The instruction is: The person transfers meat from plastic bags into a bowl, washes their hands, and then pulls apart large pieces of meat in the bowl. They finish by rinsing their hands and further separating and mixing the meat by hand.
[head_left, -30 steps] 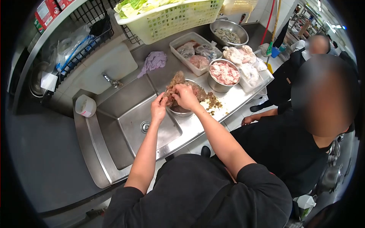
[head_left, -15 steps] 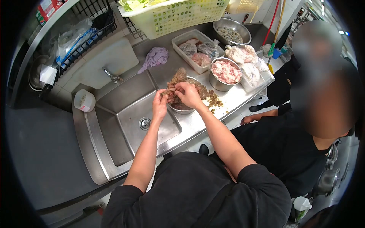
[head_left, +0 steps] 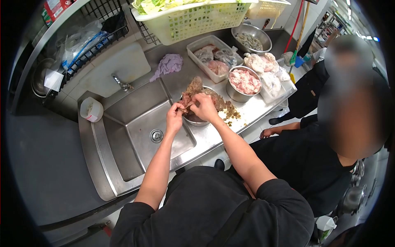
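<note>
A lump of brown, ragged meat (head_left: 194,86) rises over a round metal bowl (head_left: 199,123) beside the sink. My left hand (head_left: 175,118) is closed, its fingertips pinching the near left edge of the meat. Against that same edge, my right hand (head_left: 203,108) is closed too, thumb and fingers pinching close to the left fingertips. My right hand hides part of the meat and the bowl. Small brown and yellowish bits (head_left: 233,113) lie scattered on the steel counter to the right of the bowl.
On my left is the steel sink (head_left: 160,145) with its tap (head_left: 122,83). Behind the bowl stand a metal pot of pale pink meat (head_left: 244,80), a plastic tub of bagged meat (head_left: 193,49) and a purple cloth (head_left: 168,66). A person in black (head_left: 300,164) stands close at my right.
Both hands have shifted slightly down towards me. My left fingers have curled in more, and the two hands' fingertips are closer together on the meat.
</note>
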`<control>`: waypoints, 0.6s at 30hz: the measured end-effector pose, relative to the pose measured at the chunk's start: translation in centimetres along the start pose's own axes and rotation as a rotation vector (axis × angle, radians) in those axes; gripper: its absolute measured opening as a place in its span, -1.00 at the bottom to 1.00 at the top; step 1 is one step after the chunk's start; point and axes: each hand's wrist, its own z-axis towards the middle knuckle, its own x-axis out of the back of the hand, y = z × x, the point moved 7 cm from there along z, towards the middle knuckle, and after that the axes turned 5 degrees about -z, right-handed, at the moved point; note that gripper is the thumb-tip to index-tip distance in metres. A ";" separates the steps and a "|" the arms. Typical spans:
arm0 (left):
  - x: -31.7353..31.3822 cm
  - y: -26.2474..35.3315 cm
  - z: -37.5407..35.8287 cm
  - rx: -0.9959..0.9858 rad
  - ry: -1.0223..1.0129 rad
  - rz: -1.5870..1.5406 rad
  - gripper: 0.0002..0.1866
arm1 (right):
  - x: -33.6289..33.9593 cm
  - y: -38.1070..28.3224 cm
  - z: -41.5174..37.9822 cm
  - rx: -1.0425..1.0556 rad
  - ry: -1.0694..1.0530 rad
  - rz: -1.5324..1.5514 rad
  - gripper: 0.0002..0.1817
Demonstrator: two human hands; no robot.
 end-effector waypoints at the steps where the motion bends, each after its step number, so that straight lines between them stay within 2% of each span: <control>1: -0.1 0.2 -0.1 -0.001 0.002 0.000 -0.81 | 0.2 0.1 -0.1 0.004 0.028 0.046 -0.80; 11: 0.7 -1.2 -0.3 -0.013 0.096 0.002 -0.84 | 1.6 0.5 -0.1 -0.062 0.088 0.109 -0.81; 13: 0.7 -0.8 -0.5 -0.014 0.109 -0.005 -0.84 | 1.3 1.6 -0.3 -0.203 0.079 0.244 -0.83; 18: 0.9 -1.5 -0.5 -0.003 0.131 0.006 -0.84 | 1.1 3.1 -0.7 -0.331 0.064 0.406 -0.93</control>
